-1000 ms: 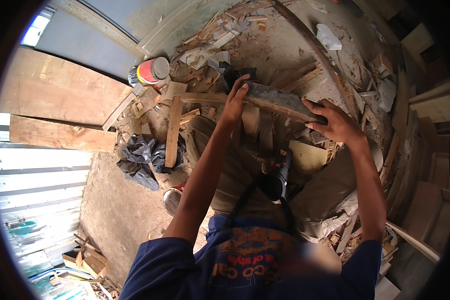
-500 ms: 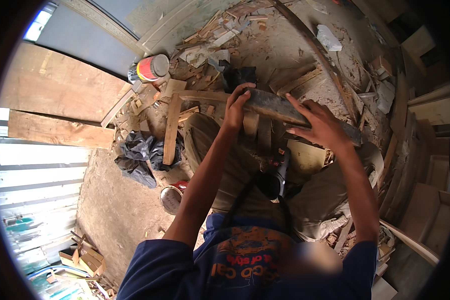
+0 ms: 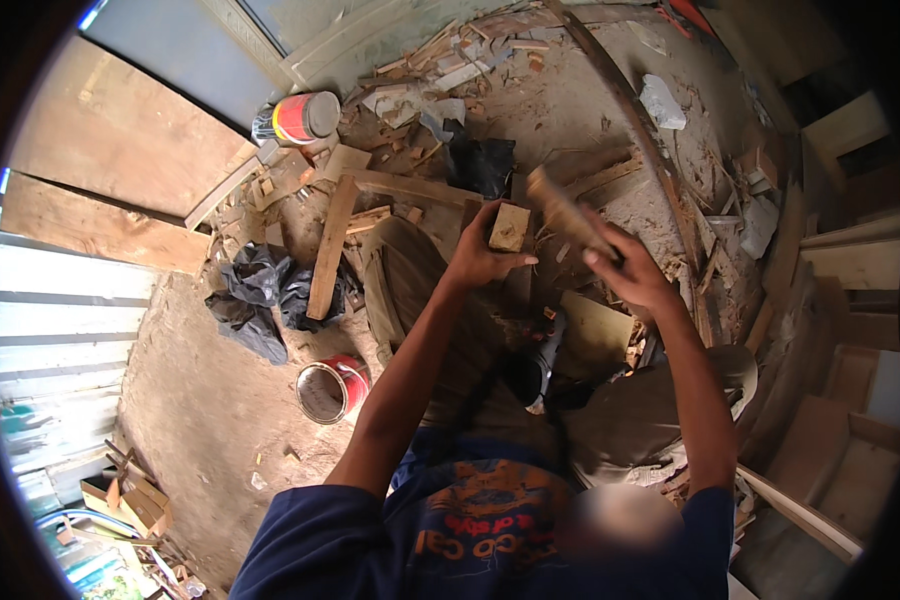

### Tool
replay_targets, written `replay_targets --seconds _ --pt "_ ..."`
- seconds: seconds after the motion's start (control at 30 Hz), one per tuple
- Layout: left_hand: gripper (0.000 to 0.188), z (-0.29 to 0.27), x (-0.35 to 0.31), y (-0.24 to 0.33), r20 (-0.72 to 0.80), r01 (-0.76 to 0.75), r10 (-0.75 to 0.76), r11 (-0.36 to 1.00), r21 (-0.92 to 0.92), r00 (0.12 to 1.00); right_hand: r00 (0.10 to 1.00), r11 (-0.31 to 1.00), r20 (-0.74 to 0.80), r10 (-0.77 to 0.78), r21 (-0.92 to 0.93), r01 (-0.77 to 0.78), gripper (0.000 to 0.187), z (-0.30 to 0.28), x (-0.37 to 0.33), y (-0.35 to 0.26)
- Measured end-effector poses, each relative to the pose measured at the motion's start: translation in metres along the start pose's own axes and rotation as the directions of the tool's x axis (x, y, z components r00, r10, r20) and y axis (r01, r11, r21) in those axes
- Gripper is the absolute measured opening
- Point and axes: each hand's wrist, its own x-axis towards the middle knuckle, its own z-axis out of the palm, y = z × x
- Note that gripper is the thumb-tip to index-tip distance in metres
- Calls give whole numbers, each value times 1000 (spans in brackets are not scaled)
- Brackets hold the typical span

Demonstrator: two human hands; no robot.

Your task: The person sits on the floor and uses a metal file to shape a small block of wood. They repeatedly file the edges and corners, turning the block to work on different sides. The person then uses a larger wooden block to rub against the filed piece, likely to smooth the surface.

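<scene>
Left of your left hand [image 3: 476, 258], a can [image 3: 334, 388] and a plastic bag [image 3: 255, 275] rest on the floor [image 3: 210, 375]; another can [image 3: 302, 118] sits beyond the bag.

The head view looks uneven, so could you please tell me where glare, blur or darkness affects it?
In the head view, the corrugated wall at left glares nearly white; in the head view, the wooden piece in the right hand looks smeared; a pale patch low in the head view is blurred; the head view's border falls to black.
</scene>
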Motion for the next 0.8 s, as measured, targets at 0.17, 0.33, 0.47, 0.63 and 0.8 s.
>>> replay_targets --seconds 0.17,0.33,0.47,0.63,0.8 --pt "100 -4 -4 0 -14 -9 9 1000 26 1000 988 980 -130 87 192 -61 66 3 -3 -5" --pt "96 -6 -7 3 -48 -7 11 995 96 999 961 937 -121 248 -223 -269 69 23 -2 14" --pt "90 4 -9 7 -89 44 -38 997 62 995 895 838 -220 388 -321 -442 77 56 -6 97" --pt "77 11 -7 -20 -109 -83 74 993 -85 991 788 686 -306 534 -389 -615 84 109 -38 183" --pt "76 -5 -28 -17 -205 -60 35 991 -116 978 609 507 -260 749 -367 -780 90 155 -90 188"
